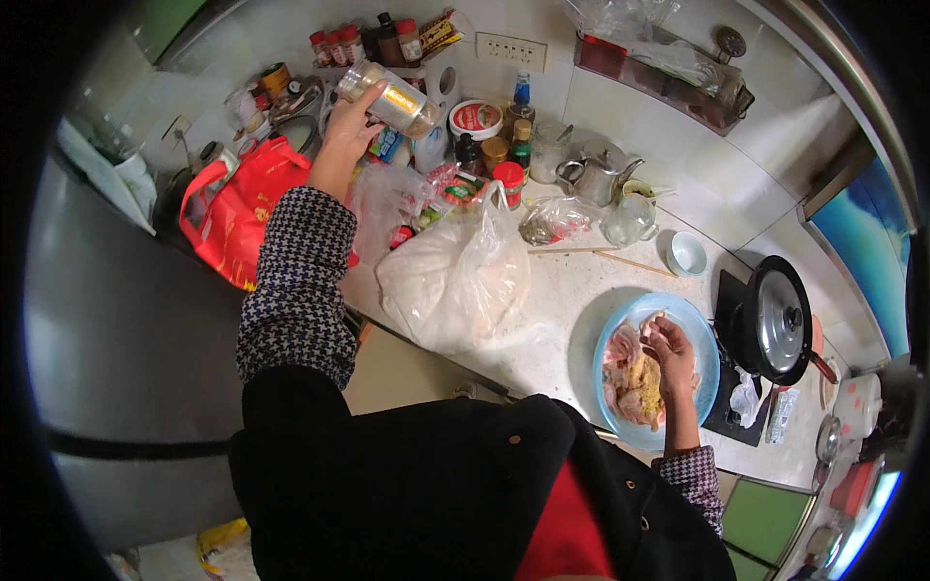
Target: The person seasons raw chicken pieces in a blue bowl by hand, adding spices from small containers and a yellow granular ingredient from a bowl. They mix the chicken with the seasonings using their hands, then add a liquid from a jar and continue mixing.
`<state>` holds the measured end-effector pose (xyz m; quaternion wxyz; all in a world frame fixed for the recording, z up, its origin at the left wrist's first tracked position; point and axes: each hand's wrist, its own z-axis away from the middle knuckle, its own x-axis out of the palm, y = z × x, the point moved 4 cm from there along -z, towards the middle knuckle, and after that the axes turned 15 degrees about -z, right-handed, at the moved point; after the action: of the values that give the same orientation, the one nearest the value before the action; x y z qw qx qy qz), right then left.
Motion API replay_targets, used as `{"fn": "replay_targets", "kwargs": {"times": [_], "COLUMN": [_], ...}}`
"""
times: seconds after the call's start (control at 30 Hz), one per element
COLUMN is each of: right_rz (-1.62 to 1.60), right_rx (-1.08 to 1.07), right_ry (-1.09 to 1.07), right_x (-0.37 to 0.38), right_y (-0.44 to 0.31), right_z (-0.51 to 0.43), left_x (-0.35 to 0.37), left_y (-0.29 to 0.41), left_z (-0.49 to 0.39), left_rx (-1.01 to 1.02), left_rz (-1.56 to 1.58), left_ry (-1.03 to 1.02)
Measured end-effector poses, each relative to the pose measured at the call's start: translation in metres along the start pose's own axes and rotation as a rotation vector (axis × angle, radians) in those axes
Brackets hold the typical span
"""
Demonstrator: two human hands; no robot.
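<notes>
My left hand is raised at the back left and grips a clear seasoning jar, which lies tilted on its side in the air. The jar has a yellow label with writing. At the right, my right hand is over a light blue plastic basin. Raw meat pieces lie in the basin, with yellowish powder on top of them. The right fingertips are bent together at a pale piece of meat; whether they grip it is unclear.
A knotted white plastic bag stands on the counter. Seasoning bottles and a metal teapot line the wall. Chopsticks lie near a small bowl. A lidded wok is right of the basin; a red bag is left.
</notes>
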<state>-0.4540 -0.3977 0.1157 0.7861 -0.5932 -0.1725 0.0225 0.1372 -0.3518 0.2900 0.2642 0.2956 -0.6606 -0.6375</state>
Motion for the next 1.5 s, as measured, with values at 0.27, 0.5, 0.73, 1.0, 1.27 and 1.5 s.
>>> {"fn": "replay_targets", "kwargs": {"times": [0.27,0.5,0.73,1.0,1.27,1.5], "right_rz": [0.002,-0.052,-0.035,-0.016,0.016,0.031], "right_rx": [0.017,0.038,0.024,0.055,0.062,0.064], "right_ry": [0.137,0.245,0.255,0.297,0.306,0.298], "right_x": [0.062,0.089,0.102,0.105,0.117,0.118], "right_y": [0.034,0.03,0.034,0.039,0.039,0.044], "right_z": [0.014,0.022,0.019,0.019,0.013,0.012], "left_x": [-0.049,-0.047,-0.017,-0.012,-0.017,-0.025], "left_y": [0.017,0.019,0.015,0.009,-0.012,-0.032], "left_z": [-0.113,-0.198,-0.224,-0.252,-0.247,-0.247], "left_rx": [0.252,0.32,0.31,0.438,0.439,0.329], "left_rz": [-0.228,-0.26,-0.45,-0.479,-0.736,-0.942], "left_ry": [0.218,0.256,0.205,0.115,0.017,0.104]}}
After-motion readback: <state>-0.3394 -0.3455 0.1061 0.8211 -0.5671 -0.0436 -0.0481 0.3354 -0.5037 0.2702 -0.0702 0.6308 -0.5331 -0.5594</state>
